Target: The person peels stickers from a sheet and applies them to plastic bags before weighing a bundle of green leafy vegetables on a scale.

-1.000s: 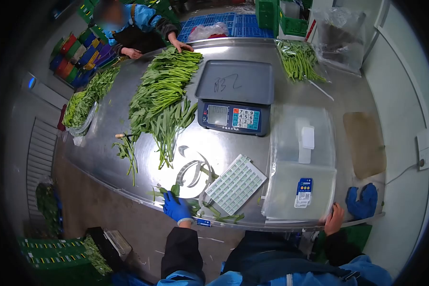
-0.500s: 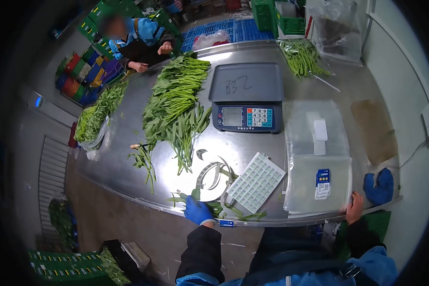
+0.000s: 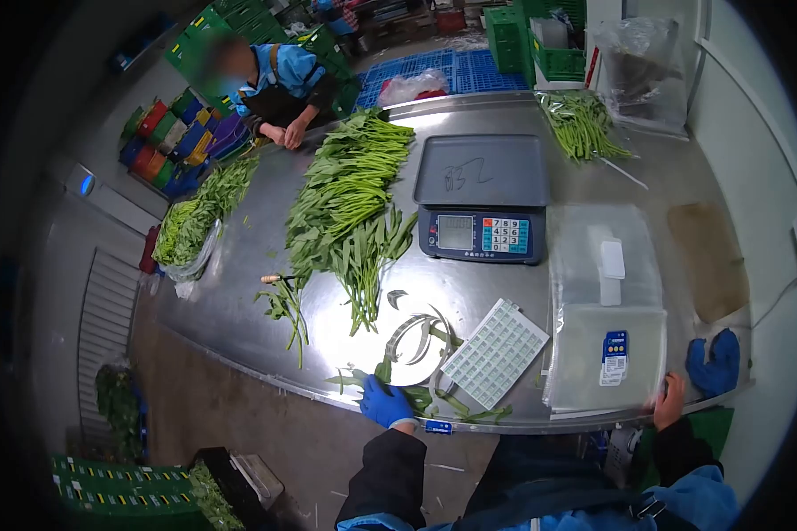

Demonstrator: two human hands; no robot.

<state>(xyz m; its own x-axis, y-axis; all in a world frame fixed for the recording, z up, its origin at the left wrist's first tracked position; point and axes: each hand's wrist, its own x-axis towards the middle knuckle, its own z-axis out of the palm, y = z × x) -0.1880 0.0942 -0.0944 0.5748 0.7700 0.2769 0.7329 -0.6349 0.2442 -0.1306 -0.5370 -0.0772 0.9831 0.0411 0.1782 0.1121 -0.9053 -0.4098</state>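
Observation:
My left hand [image 3: 386,404], in a blue glove, lies at the table's front edge on loose green leaf scraps [image 3: 425,400], fingers stretched out. Its fingertips are partly lost among the leaves. Beside it are a roll of tape-like strip [image 3: 409,345] and a white sheet of small labels [image 3: 496,354]. My bare right hand [image 3: 669,400] rests open on the front edge, just right of a stack of clear plastic bags [image 3: 567,354]. On those bags lies a blue and white label card [image 3: 614,358]. A crumpled blue glove [image 3: 714,363] sits right of that hand.
A digital scale [image 3: 482,199] stands mid-table, with a long pile of leafy green stems [image 3: 350,195] to its left. A wooden-handled tool [image 3: 277,279] lies near a few stems. Bagged greens [image 3: 584,124] are at the back right. A co-worker [image 3: 283,88] stands across the table.
The camera view has shifted, so the table sits farther right and lower. The co-worker's hands have come together. My hands keep nearly the same places on the table edge.

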